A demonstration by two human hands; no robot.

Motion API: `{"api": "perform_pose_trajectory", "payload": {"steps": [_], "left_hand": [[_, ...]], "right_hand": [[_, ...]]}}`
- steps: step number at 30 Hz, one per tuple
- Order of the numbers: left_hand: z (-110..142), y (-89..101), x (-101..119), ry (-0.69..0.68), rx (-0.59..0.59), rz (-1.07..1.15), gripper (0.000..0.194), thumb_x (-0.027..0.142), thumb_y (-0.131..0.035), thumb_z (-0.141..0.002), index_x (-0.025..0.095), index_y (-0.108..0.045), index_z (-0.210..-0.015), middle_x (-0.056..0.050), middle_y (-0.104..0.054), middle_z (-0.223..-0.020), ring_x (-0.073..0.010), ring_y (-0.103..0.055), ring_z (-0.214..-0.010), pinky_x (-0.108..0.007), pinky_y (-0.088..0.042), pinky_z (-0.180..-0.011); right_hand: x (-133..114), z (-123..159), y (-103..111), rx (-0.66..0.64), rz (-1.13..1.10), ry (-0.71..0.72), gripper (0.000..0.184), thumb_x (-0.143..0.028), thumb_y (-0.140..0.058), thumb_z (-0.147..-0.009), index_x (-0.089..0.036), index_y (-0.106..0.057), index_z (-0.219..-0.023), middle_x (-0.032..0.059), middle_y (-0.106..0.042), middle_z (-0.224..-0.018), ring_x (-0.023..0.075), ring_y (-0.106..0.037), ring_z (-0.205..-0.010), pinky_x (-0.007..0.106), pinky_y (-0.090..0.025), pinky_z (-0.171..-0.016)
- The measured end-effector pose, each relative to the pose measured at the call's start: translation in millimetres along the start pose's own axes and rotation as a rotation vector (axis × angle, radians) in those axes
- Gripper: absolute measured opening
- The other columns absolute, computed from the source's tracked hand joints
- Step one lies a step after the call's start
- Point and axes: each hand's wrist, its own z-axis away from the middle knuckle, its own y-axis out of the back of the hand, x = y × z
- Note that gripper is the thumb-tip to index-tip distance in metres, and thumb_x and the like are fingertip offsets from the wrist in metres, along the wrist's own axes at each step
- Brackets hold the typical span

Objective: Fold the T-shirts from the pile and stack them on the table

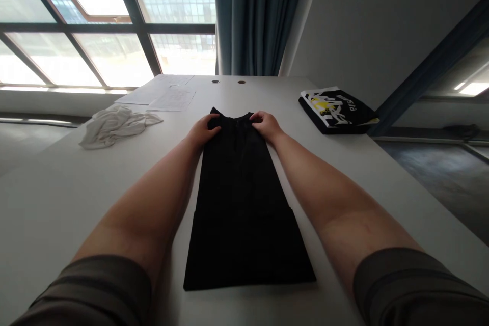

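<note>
A black T-shirt (pixel 244 204) lies lengthwise on the white table, its sides folded in to a long narrow shape. Its neckline is at the far end and its wide hem is nearest me. My left hand (pixel 204 130) grips the far left corner beside the collar, thumb on top of the cloth. At the far right corner, my right hand (pixel 266 125) pinches the fabric between thumb and fingers. Both arms reach forward along the two sides of the shirt.
A crumpled white cloth (pixel 114 127) lies to the left, with printed paper sheets (pixel 160 92) behind it. On the right sits a stack of folded black clothes (pixel 336 109) with white and yellow print. Two round holes dot the far tabletop (pixel 267 91), before a blue curtain (pixel 260 15).
</note>
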Motion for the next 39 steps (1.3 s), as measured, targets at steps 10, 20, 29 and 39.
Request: {"api": "perform_pose_trajectory", "payload": {"steps": [10, 20, 29, 39], "left_hand": [[42, 25.1, 29, -0.035, 0.165, 0.564, 0.058, 0.034, -0.081, -0.076, 0.024, -0.054, -0.127, 0.001, -0.071, -0.093, -0.011, -0.065, -0.077, -0.023, -0.053, -0.075], [102, 52.8, 35, -0.062, -0.357, 0.203, 0.067, 0.076, -0.051, -0.093, 0.018, -0.075, -0.117, -0.011, -0.076, -0.106, -0.0237, -0.068, -0.104, -0.04, -0.055, -0.101], [104, 22.4, 50, -0.108, -0.496, -0.302, 0.065, 0.06, -0.052, -0.1, 0.037, -0.045, -0.161, -0.002, -0.032, -0.173, -0.0311, -0.023, -0.164, -0.056, -0.02, -0.138], [129, 59.2, 43, -0.102, -0.569, -0.192, 0.073, 0.081, -0.044, -0.095, 0.036, -0.06, -0.151, -0.003, -0.029, -0.174, -0.0352, -0.027, -0.163, -0.057, -0.022, -0.137]], "right_hand": [[-27, 50, 32, 0.102, -0.532, 0.123, 0.079, -0.028, -0.075, -0.073, -0.024, -0.041, -0.144, -0.003, -0.06, -0.092, 0.0134, -0.061, -0.085, 0.025, -0.055, -0.084], [-33, 144, 76, -0.286, 0.19, 0.57, 0.042, -0.006, -0.047, -0.087, -0.019, -0.079, -0.111, 0.0079, -0.066, -0.11, 0.0175, -0.065, -0.1, 0.032, -0.055, -0.099], [-26, 134, 53, -0.519, 0.41, 0.309, 0.057, -0.031, -0.052, -0.108, -0.024, -0.047, -0.164, 0.008, -0.026, -0.17, 0.0273, -0.026, -0.159, 0.056, -0.021, -0.134], [-39, 170, 79, -0.512, 0.316, 0.31, 0.045, -0.023, -0.057, -0.102, -0.022, -0.068, -0.145, 0.0055, -0.042, -0.162, 0.0238, -0.04, -0.153, 0.044, -0.03, -0.134]]}}
